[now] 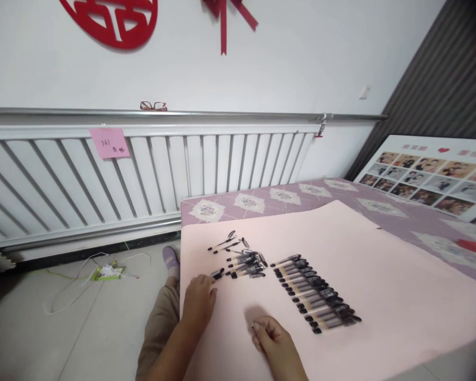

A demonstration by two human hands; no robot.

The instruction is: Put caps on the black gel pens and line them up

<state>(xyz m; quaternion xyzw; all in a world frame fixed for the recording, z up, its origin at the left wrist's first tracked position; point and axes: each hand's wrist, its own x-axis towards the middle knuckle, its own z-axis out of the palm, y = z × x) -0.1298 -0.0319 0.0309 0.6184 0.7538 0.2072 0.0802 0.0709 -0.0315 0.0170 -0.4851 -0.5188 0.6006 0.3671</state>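
My left hand (199, 300) rests on the pink sheet (381, 286) with its fingers curled, and black pen caps (218, 273) poke out at its fingertips. My right hand (270, 334) hovers just above the sheet in a loose fist; nothing shows in it. Ahead of the left hand lies a loose pile of pen parts (244, 260), with thin refills at its far side. To the right, a neat row of several assembled black pens (315, 295) runs diagonally toward the near edge.
The pink sheet covers a low table with a purple patterned cloth (285, 198). A white radiator (143, 174) with a pink note (109, 142) and red glasses (153, 106) lines the wall. A photo collage board (428, 174) leans at right. A power strip (108, 272) lies on the floor.
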